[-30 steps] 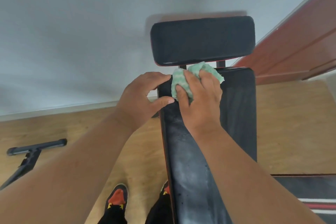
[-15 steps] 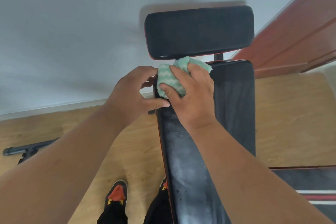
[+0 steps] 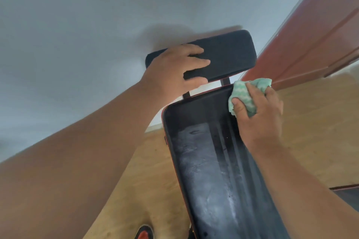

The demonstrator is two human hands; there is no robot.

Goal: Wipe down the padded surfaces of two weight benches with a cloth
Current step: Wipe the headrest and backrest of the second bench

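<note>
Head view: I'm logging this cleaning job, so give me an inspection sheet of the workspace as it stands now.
Surface: long black bench pad, with dull grey smears down its middle.
Job's things: green-and-white cloth bunched at the pad's far right corner; separate black headrest pad beyond it on two posts.
Clutter: nothing seen.
Hands: left hand grips the headrest pad's left part, fingers on top and thumb below; right hand holds the cloth against the bench pad.
Cables: nothing seen.
Surroundings: wooden floor, pale wall, reddish-brown door, a shoe at the bottom edge, part of another dark pad at right.
</note>
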